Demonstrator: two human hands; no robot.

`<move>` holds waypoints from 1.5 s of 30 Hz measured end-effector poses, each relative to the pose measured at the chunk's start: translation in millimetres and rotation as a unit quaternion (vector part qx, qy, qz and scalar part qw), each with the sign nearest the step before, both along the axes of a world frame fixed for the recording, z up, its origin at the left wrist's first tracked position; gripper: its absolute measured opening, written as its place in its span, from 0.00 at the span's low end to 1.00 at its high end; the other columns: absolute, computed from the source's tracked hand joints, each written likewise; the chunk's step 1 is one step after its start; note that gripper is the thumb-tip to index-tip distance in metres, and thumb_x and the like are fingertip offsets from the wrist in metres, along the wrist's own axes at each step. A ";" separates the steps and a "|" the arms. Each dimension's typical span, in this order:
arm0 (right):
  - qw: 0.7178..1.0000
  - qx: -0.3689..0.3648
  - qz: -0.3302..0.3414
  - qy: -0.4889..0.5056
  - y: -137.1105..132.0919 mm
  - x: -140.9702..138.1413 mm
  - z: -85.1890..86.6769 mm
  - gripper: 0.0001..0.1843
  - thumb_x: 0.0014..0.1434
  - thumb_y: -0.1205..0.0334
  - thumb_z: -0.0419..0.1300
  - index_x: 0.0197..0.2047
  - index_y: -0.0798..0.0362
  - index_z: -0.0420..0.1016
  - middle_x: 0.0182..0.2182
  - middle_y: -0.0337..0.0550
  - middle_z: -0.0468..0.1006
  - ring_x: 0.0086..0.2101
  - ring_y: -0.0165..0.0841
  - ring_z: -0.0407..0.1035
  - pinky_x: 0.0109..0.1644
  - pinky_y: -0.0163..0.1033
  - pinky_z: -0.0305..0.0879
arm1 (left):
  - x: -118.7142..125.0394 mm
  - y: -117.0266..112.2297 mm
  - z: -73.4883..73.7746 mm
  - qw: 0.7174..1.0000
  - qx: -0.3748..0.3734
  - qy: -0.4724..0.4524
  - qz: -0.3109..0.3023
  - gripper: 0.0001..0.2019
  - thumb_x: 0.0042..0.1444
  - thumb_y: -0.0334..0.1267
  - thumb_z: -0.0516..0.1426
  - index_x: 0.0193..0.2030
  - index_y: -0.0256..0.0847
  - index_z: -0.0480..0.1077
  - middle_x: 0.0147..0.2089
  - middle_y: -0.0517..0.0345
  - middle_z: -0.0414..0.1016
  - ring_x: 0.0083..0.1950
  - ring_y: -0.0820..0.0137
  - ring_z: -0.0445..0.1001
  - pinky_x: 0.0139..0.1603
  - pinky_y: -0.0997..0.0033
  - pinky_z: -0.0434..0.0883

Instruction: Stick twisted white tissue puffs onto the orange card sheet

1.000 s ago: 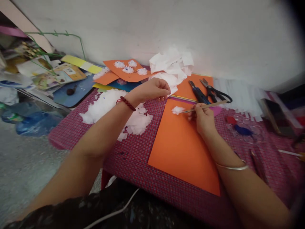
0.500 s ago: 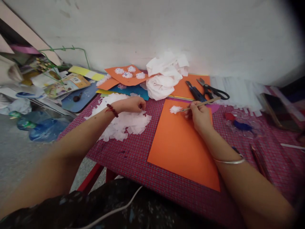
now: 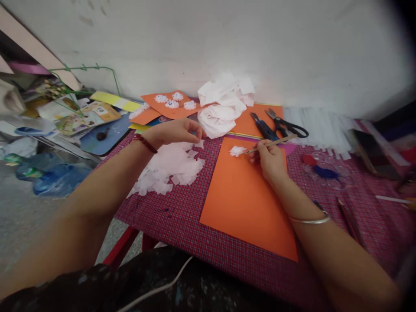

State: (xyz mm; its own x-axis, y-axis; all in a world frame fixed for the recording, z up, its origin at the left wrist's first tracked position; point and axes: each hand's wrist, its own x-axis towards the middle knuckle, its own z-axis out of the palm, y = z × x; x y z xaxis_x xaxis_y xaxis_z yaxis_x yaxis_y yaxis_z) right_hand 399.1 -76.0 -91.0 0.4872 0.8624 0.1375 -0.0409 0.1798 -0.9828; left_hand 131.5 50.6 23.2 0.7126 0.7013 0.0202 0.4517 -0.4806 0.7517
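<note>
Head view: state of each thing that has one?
Left hand: pinching a white paper piece above the pile of white paper pieces.
Right hand: gripping the stick, tip at the white tuft.
Orange sheet: flat on the table.
Scissors: closed, lying flat.

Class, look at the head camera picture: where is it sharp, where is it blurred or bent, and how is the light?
Head view: soft, even light, no glare or hard shadows. The orange sheet and the scissors look fairly sharp; the left forearm and the clutter at the left edge are smeared. The right corners go dark, and the wall line bows as through a wide lens. The right hand holds a thin stick clearly.
</note>
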 end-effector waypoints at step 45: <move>0.967 0.001 0.020 -0.254 -13.7 -13.5 6.2 0.19 0.65 0.44 0.52 0.31 0.50 0.66 0.21 0.37 0.72 0.21 0.30 0.66 0.28 0.36 0.62 | 111.3 -28.2 -100.2 0.995 0.002 -0.098 -0.017 0.03 0.47 0.28 0.57 0.25 0.36 0.70 0.27 0.57 0.74 0.29 0.74 0.69 0.32 0.73 0.64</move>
